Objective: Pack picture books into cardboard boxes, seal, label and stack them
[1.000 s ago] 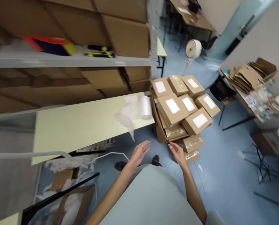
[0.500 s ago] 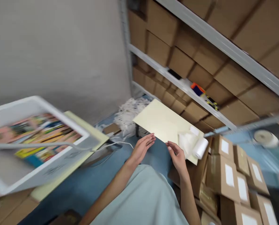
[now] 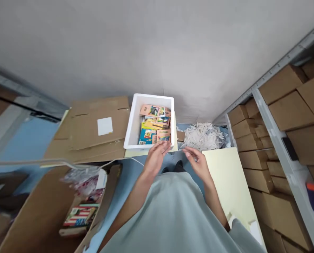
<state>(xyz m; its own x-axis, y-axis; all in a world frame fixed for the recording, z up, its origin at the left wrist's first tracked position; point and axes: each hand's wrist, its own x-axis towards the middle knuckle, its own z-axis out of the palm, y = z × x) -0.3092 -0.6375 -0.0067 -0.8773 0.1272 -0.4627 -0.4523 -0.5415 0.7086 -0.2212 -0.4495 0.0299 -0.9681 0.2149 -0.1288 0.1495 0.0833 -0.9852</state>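
My left hand (image 3: 156,157) is in front of the near right corner of a white foam box (image 3: 130,121), its fingers stretched out and holding nothing. Whether the fingertips touch the box I cannot tell. Inside the box lie several small colourful booklets (image 3: 149,135), pink, yellow and blue, overlapping one another. My right hand (image 3: 197,162) hovers to the right, palm turned inward, fingers apart and bare, beside the corner of a pale yellow tabletop (image 3: 221,168).
Left of the box lies a flattened cardboard carton (image 3: 85,135) with a white label. Below it an open carton (image 3: 38,207) holds books and plastic wrap. A white cable (image 3: 115,161) crosses there. Shredded paper (image 3: 201,136) is heaped near the wall; shelves of brown boxes (image 3: 254,160) stand right.
My view has swung left from the shelves and pale tabletop to the white foam box. Both hands stay raised and apart, with nothing in them.
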